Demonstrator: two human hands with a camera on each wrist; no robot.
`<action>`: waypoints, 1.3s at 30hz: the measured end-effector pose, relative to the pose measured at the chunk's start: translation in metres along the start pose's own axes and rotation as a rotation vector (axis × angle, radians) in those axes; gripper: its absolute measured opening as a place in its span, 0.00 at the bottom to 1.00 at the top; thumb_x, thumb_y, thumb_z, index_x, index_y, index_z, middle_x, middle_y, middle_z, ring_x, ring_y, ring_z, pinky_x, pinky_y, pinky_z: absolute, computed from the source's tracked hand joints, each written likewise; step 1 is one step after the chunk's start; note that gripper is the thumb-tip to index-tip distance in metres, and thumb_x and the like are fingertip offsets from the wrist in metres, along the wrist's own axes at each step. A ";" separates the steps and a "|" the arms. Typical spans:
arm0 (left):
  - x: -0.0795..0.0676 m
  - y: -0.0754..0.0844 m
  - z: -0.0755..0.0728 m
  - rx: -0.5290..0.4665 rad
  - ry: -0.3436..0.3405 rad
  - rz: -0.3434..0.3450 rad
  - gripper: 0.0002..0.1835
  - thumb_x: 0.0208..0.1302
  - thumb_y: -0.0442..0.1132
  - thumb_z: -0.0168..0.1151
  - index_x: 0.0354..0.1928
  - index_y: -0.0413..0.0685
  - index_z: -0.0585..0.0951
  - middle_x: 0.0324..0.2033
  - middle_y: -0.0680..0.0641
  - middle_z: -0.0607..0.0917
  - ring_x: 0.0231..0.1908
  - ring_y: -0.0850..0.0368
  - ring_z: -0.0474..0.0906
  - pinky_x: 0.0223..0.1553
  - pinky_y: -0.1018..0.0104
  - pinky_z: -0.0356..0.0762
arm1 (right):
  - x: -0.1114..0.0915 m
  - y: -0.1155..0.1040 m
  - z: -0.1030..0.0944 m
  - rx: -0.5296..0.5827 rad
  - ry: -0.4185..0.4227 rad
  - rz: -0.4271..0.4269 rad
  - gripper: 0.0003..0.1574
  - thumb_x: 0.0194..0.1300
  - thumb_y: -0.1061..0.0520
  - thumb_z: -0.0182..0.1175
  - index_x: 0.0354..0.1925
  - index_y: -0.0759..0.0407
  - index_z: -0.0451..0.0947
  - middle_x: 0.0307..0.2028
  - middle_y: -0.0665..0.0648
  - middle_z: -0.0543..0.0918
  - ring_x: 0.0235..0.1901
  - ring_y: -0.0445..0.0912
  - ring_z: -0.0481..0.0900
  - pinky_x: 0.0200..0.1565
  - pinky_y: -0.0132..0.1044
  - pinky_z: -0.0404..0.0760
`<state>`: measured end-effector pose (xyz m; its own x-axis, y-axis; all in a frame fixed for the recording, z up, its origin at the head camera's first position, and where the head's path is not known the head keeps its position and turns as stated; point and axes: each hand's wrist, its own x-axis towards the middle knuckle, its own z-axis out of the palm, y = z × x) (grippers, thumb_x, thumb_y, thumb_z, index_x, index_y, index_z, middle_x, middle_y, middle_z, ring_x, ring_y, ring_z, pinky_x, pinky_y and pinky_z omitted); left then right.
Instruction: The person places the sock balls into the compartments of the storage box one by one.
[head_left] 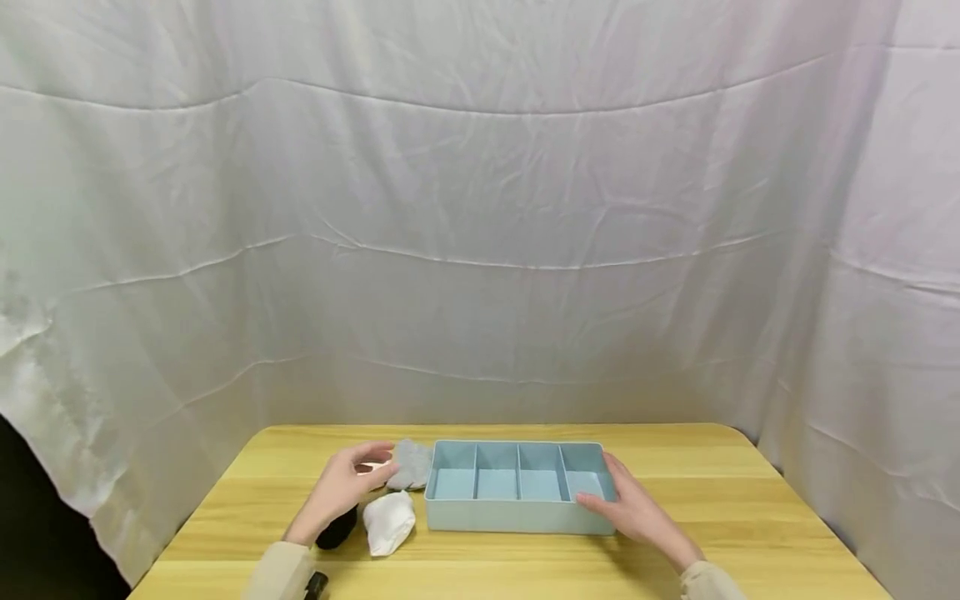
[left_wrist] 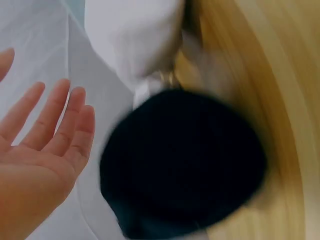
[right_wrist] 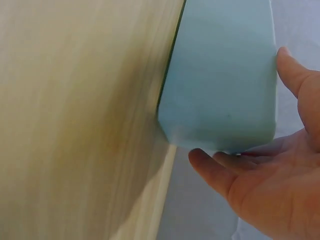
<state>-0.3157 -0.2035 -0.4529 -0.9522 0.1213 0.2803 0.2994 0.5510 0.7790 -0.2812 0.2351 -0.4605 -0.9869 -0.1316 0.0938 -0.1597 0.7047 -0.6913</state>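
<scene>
A pale blue box [head_left: 521, 517] with several compartments in a row stands on the table. My right hand [head_left: 636, 505] grips its right end, thumb over the front rim and fingers round the end wall; the right wrist view shows that end wall [right_wrist: 225, 75] up close. To the left of the box lie a grey cloth bundle [head_left: 411, 463], a white one [head_left: 389, 523] and a black one [head_left: 337, 528]. Over them hovers my left hand [head_left: 347, 485], fingers loosely bent with nothing held. The black bundle [left_wrist: 180, 165] looms large in the left wrist view, apart from the spread fingers [left_wrist: 47, 122].
The wooden table [head_left: 720, 500] extends right of the box. A pale curtain [head_left: 525, 333] hangs behind it and along both sides. Part of a pale thing with some brown shows behind the left hand, mostly hidden.
</scene>
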 end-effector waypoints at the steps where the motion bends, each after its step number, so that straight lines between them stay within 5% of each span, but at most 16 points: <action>1: 0.000 -0.003 -0.004 -0.006 -0.003 -0.001 0.21 0.61 0.45 0.70 0.55 0.48 0.82 0.45 0.48 0.87 0.47 0.54 0.82 0.51 0.61 0.78 | 0.000 0.001 0.000 0.002 0.000 0.006 0.62 0.64 0.41 0.65 0.75 0.73 0.43 0.74 0.75 0.49 0.71 0.70 0.51 0.69 0.65 0.53; 6: -0.003 -0.020 -0.023 -0.011 -0.030 -0.018 0.23 0.59 0.46 0.71 0.54 0.44 0.82 0.49 0.43 0.86 0.54 0.46 0.80 0.59 0.47 0.73 | 0.000 0.002 -0.002 -0.010 -0.012 0.045 0.62 0.63 0.38 0.64 0.75 0.71 0.44 0.73 0.75 0.51 0.70 0.71 0.54 0.67 0.66 0.57; 14: -0.003 -0.038 -0.041 -0.103 -0.079 -0.055 0.23 0.59 0.39 0.70 0.55 0.37 0.80 0.53 0.38 0.84 0.59 0.41 0.75 0.62 0.44 0.68 | 0.003 0.006 -0.003 -0.008 -0.018 0.073 0.62 0.63 0.37 0.64 0.76 0.68 0.44 0.73 0.74 0.51 0.70 0.72 0.53 0.67 0.66 0.56; 28: -0.011 -0.061 -0.066 -0.162 -0.419 -0.060 0.30 0.58 0.39 0.71 0.62 0.36 0.74 0.61 0.32 0.75 0.64 0.29 0.65 0.60 0.48 0.71 | 0.003 0.006 -0.002 0.012 -0.017 0.071 0.66 0.59 0.33 0.65 0.76 0.67 0.45 0.72 0.75 0.53 0.69 0.71 0.56 0.66 0.66 0.58; 33: -0.011 -0.064 -0.068 -0.180 -0.477 -0.024 0.29 0.58 0.36 0.70 0.60 0.32 0.74 0.57 0.31 0.77 0.58 0.38 0.73 0.52 0.69 0.71 | 0.002 0.006 -0.002 0.012 -0.020 0.071 0.64 0.61 0.36 0.65 0.76 0.68 0.45 0.72 0.74 0.53 0.70 0.71 0.55 0.66 0.66 0.57; 39: -0.011 -0.069 -0.069 -0.197 -0.526 0.012 0.27 0.59 0.34 0.69 0.59 0.30 0.75 0.54 0.31 0.79 0.50 0.57 0.76 0.48 0.75 0.72 | 0.002 0.006 -0.001 0.010 -0.021 0.073 0.64 0.60 0.35 0.65 0.76 0.68 0.45 0.72 0.75 0.53 0.70 0.71 0.55 0.66 0.66 0.57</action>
<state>-0.3221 -0.2996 -0.4710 -0.8348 0.5504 0.0118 0.2682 0.3879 0.8818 -0.2841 0.2400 -0.4636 -0.9951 -0.0949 0.0279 -0.0870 0.7058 -0.7030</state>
